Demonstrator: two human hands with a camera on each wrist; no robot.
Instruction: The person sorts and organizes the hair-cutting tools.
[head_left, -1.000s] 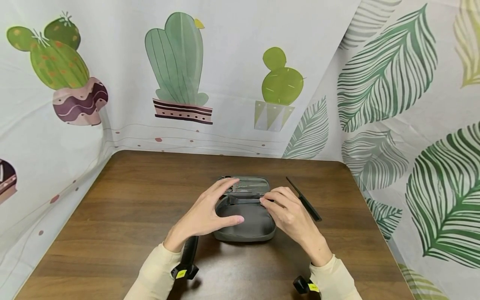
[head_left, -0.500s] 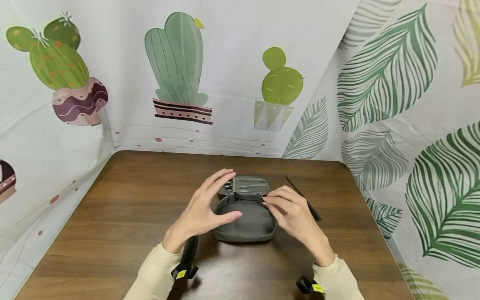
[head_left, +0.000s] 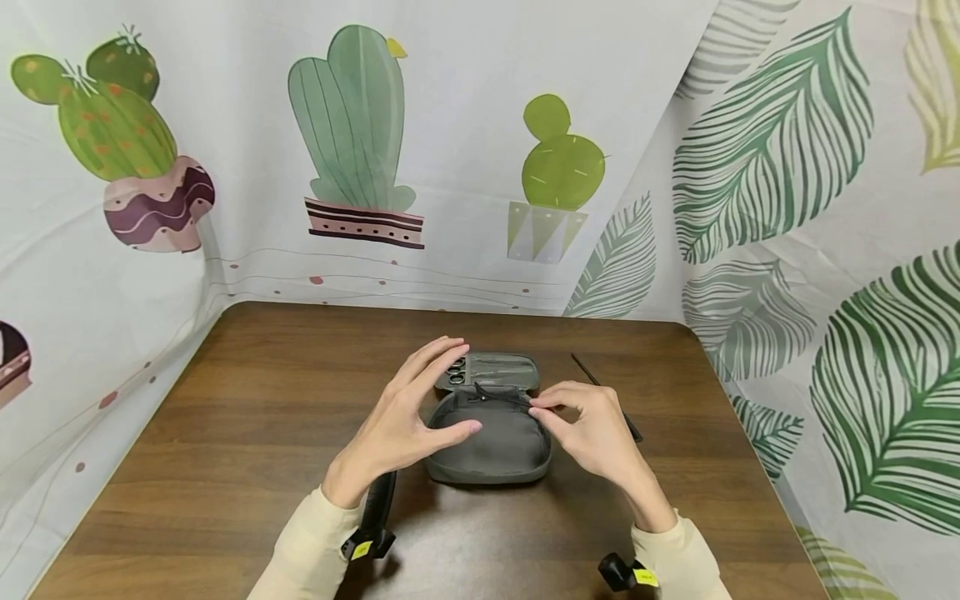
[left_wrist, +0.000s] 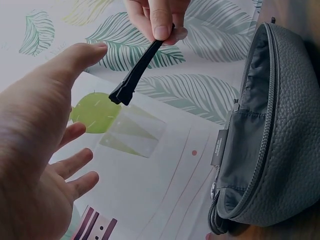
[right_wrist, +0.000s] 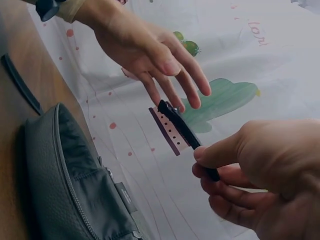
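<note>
My right hand [head_left: 588, 421] pinches one end of a slim black hair clip [left_wrist: 140, 70] between thumb and fingers. The clip's wider, forked end points left, toward my left hand [head_left: 401, 417]. That left hand holds nothing; its fingers and thumb are spread apart over the left side of a grey zip case [head_left: 487, 450]. In the right wrist view the clip [right_wrist: 182, 132] overlaps the left fingertips. The case's lid lies back, with scissors [head_left: 456, 372] tucked into its left part. Dark lining [left_wrist: 245, 145] shows inside the case in the left wrist view.
A thin black tail comb [head_left: 626, 423] lies on the brown table [head_left: 285, 383] right of the case, partly behind my right hand. Another long black object [right_wrist: 20, 85] lies left of the case. Cloth printed with cacti and leaves [head_left: 457, 150] hangs behind the table.
My right hand has moved slightly right and turned, and the hair clip's forked end now shows over the case. The left hand rose a little, uncovering the scissors, and stays spread.
</note>
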